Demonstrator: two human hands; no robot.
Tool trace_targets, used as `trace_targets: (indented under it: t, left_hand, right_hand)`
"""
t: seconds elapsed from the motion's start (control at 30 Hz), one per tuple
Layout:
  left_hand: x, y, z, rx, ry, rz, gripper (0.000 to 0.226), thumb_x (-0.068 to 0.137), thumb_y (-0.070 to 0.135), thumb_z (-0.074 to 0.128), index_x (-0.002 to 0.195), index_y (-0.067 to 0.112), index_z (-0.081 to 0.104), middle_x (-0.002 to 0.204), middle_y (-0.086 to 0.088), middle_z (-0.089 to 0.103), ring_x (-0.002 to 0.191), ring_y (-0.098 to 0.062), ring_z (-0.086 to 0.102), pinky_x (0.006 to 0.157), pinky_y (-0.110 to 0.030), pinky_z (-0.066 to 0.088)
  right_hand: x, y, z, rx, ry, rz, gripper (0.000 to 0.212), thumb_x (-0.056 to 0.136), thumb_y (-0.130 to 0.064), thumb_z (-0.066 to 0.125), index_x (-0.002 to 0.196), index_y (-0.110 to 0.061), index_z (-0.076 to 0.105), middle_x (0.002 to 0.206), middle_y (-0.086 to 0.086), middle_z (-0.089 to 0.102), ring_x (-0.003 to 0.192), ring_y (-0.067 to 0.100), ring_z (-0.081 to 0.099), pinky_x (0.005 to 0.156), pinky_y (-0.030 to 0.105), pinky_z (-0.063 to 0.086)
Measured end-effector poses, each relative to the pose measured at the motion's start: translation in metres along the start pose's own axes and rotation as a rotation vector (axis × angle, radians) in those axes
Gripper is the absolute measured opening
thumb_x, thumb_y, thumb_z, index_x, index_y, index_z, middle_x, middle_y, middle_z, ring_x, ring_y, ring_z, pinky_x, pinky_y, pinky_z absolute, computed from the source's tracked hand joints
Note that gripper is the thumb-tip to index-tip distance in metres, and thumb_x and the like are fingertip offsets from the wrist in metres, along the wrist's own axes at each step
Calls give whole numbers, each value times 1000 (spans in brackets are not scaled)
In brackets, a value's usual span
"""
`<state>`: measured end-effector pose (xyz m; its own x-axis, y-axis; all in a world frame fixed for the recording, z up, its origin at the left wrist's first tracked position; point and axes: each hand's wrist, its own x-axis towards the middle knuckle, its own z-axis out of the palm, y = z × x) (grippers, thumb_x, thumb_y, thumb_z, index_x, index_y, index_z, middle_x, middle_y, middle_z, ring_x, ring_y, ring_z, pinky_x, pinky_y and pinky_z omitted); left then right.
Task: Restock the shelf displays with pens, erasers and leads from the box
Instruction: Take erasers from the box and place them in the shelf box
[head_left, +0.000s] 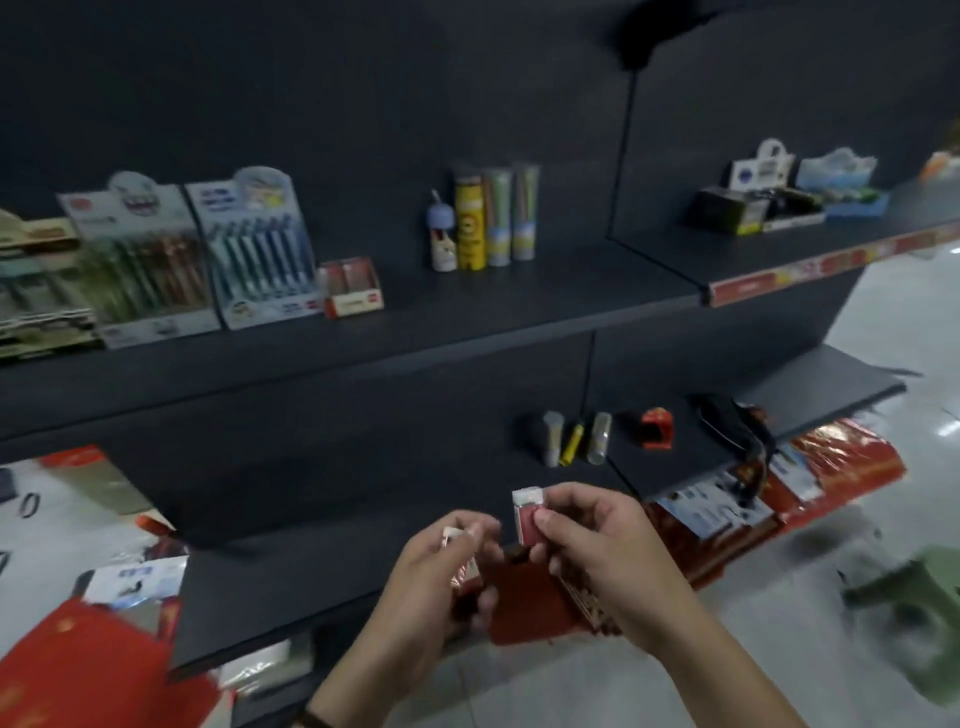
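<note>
While the right hand (587, 535) is pinching an upright eraser (529, 514) at lower centre, the left hand (447, 566) is gripping small packets (457, 551) beside it.

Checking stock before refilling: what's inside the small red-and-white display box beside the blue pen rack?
The small display box shows two blurred reddish packs standing upright inside. Its front wall hides their lower parts, so a count is uncertain.

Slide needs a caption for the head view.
Right hand holds a red-and-white eraser, left hand another small pack, before dark shelves.
</note>
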<state>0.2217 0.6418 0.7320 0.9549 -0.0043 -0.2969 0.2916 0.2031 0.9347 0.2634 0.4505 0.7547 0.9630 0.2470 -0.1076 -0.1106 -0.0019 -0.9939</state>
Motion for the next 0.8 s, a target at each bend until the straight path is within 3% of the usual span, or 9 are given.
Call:
trace_targets:
  t: [0.13,0.23,0.3,0.47,0.6,0.7,0.8]
  left_hand:
    - [3,45,-52,95,40,142,25,109,36,55,98,15,65,79,-9,44,52,-20,41,49,-30,35]
    - [12,72,-83,55,93,144,47,102,57,56,98,11,65,76,-7,42,51,-18,38,47,-29,34]
    - [24,86,-101,42,93,174,50,98,61,58,93,12,64,73,-6,42,51,-18,37,47,-29,34]
    - [66,115,-135,106,99,289,28,105,36,60,92,14,69,71,-8,41,50,-20,34,46,-30,39]
    - [110,138,-156,177,164,308,23,108,21,56,89,16,66,71,-8,42,49,-19,35,46,-30,37]
    - [145,160,-168,197,201,324,17,106,18,59,91,11,62,75,-12,41,50,-19,34,47,-30,34]
    - [183,183,-180,224,238,358,16,107,25,60,97,14,62,74,-10,41,50,-20,35,45,-30,36]
  right_hand:
    - [27,-26,66,-101,-49,-121,13,93,-7,78,97,-18,84,84,7,79,76,17,74,71,27,58]
    - [49,-43,102,-200,-36,-237,15,88,-8,84,91,-23,84,87,-4,81,84,12,77,75,24,60]
    - [69,-51,119,-280,-11,-302,16,84,-12,89,87,-27,82,88,-8,80,83,9,76,74,23,60]
    - [135,-53,142,-389,29,-532,21,76,-15,95,78,-30,80,102,-14,75,83,14,74,67,19,55]
    - [199,-60,145,-420,-38,-644,22,79,-9,92,81,-28,81,101,-16,75,85,11,75,68,25,59]
    - [248,-74,146,-463,-129,-728,24,80,-3,90,88,-26,83,103,-18,76,91,7,76,73,25,61]
    - [301,-93,145,-439,-209,-639,24,83,-7,89,93,-28,83,99,-16,78,92,9,76,78,29,61]
